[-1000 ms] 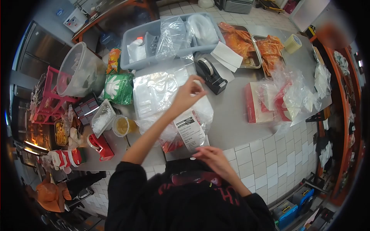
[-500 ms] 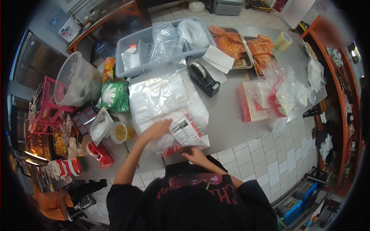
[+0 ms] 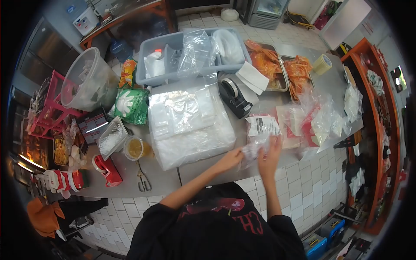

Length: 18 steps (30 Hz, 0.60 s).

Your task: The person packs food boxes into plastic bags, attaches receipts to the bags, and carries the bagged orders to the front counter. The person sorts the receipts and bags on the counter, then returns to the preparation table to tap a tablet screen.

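A clear plastic bag (image 3: 252,150) with a printed white receipt (image 3: 263,125) at its far end lies at the front of the metal table, right of centre. Something red shows around the receipt's edge, too little to name. My left hand (image 3: 231,158) pinches the bag's near left side. On its right side my right hand (image 3: 269,161) has its fingers closed on the plastic, partly over the bag. Just beyond the receipt lies a white-and-red box (image 3: 288,121) with other clear bags (image 3: 323,119) on and beside it.
To the left lies a stack of clear plastic bags (image 3: 190,143). A black tape dispenser (image 3: 234,97) stands behind my hands, near a blue-grey bin (image 3: 143,80) and trays of orange packets (image 3: 298,71). Scissors (image 3: 144,180), a cup of yellowish liquid (image 3: 135,148) and a red tape dispenser (image 3: 108,171) are at left.
Both hands and the bag with the receipt have moved right, off the stack of plastic bags to beside the box. The scissors now show fully. The view has shifted slightly.
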Each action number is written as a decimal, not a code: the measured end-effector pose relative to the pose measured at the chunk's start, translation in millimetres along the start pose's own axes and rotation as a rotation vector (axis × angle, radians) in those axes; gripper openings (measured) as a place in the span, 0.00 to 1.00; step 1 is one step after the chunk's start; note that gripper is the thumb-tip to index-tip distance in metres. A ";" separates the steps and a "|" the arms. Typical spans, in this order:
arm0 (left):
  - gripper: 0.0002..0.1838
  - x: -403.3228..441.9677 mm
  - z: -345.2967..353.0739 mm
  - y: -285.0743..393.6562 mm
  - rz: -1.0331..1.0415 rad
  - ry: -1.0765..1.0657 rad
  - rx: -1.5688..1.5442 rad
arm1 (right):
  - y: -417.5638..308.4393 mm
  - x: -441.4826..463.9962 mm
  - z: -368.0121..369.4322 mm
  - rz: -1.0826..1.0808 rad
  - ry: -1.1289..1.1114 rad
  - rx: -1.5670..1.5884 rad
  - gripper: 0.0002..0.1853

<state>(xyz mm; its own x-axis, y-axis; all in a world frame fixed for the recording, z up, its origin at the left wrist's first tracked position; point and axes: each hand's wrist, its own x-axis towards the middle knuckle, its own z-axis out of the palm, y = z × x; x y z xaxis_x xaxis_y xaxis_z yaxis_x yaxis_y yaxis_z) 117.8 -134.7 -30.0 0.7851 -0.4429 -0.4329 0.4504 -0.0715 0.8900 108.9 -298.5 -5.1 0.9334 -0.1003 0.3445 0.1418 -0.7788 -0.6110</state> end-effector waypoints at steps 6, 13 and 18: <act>0.18 -64.6 -28.4 -71.3 0.226 0.136 0.433 | 7.2 4.0 50.3 -0.060 -0.016 -0.544 0.27; 0.19 -197.3 -89.3 -103.4 -0.126 0.189 0.009 | 25.6 28.3 67.2 -0.225 0.146 -0.700 0.24; 0.21 -340.7 -155.4 -144.7 -0.251 0.224 -0.255 | 66.6 51.6 84.2 -0.288 0.235 -0.719 0.26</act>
<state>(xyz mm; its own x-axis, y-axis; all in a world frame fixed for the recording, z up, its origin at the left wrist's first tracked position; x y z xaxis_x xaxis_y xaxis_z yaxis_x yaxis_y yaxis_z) -148.9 165.4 -33.6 0.6979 -0.2326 -0.6774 0.7083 0.0839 0.7009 194.3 -303.4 -88.0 0.7874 0.1001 0.6083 0.0452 -0.9934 0.1050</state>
